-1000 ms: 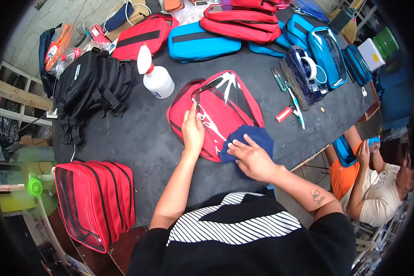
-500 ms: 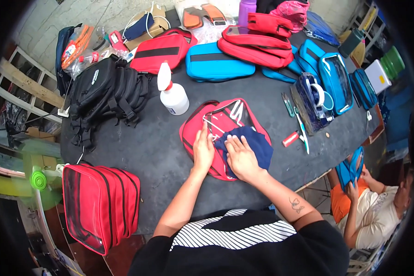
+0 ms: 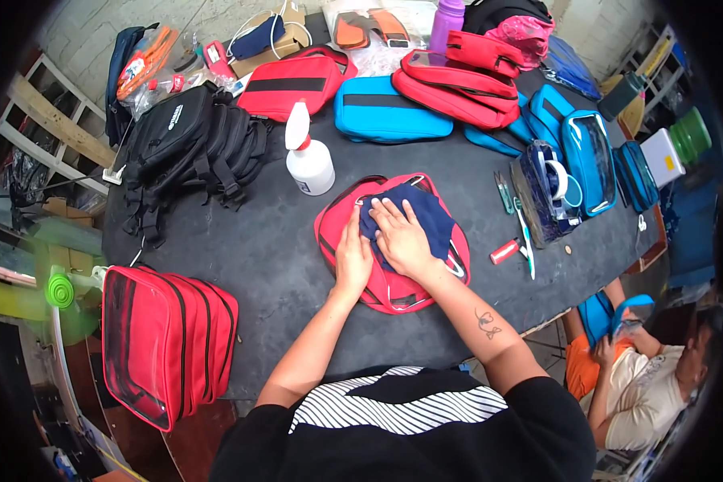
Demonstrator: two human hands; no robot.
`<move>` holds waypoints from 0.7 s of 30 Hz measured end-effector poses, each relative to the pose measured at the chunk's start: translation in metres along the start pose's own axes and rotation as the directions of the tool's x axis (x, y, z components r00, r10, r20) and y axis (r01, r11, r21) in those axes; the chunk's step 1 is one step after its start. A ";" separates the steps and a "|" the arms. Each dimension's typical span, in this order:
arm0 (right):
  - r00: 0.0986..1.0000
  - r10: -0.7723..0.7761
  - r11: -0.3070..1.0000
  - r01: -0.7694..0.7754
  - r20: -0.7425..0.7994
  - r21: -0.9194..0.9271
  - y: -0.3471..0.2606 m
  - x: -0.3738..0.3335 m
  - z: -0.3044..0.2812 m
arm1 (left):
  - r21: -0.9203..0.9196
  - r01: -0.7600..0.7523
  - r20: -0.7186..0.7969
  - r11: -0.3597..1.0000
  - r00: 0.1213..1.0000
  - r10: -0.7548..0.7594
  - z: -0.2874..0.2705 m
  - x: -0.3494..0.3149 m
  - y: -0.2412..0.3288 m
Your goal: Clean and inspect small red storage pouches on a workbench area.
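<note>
A red bag with a clear plastic panel [image 3: 335, 210] lies flat on the dark table in front of me. On top of the panel is a navy blue cloth [image 3: 430, 218], covering most of it. My right hand [image 3: 400, 241] rests flat on the cloth with fingers stretched out, pressing it against the bag. Along the bag's left part lies my left hand [image 3: 352, 259], its fingers straight and its tips beside the cloth's left edge. A white spray bottle [image 3: 311, 169] stands just beyond the bag to the left.
Black backpack [image 3: 177, 136] and stacked red bags [image 3: 157, 345] stand at left. Blue bag [image 3: 394, 112] and red bags [image 3: 458, 92] line the back. At right are a clear organizer [image 3: 548, 193], toothbrush [image 3: 525, 237] and red piece [image 3: 504, 252]. A seated person [image 3: 643, 377] handles a blue bag.
My right hand has slid the cloth up and to the left over the panel, uncovering the bag's lower right. My left hand stays nearly in place. The seated person's blue bag has shifted.
</note>
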State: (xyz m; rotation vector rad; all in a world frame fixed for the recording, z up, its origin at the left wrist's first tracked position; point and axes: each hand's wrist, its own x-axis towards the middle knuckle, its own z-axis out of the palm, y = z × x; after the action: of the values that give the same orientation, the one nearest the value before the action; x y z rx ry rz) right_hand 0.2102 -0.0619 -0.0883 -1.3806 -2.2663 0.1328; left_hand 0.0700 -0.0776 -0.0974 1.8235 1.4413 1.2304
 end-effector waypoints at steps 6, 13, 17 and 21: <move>0.939 0.312 0.869 -0.343 -0.143 -0.357 0.024 0.009 0.009 | 0.031 0.020 -0.047 0.999 0.999 -0.019 0.007 -0.001 -0.003; 0.952 0.288 0.897 -0.305 -0.101 -0.319 0.022 -0.006 -0.012 | 0.083 0.035 -0.126 0.996 0.992 -0.024 0.014 -0.001 -0.008; 0.908 0.411 0.866 -0.417 -0.081 -0.275 -0.019 -0.057 -0.045 | 0.060 0.067 -0.133 0.996 0.989 -0.059 0.012 -0.003 -0.007; 0.896 0.409 0.885 -0.343 0.172 -0.316 -0.068 -0.091 -0.062 | 0.064 0.008 -0.169 0.998 0.986 0.003 0.011 -0.007 -0.008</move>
State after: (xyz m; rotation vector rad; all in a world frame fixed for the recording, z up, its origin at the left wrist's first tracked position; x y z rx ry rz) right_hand 0.2169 -0.1835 -0.0438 -2.0531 -2.2318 0.1127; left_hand 0.0754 -0.0802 -0.1111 1.7948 1.5912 1.3814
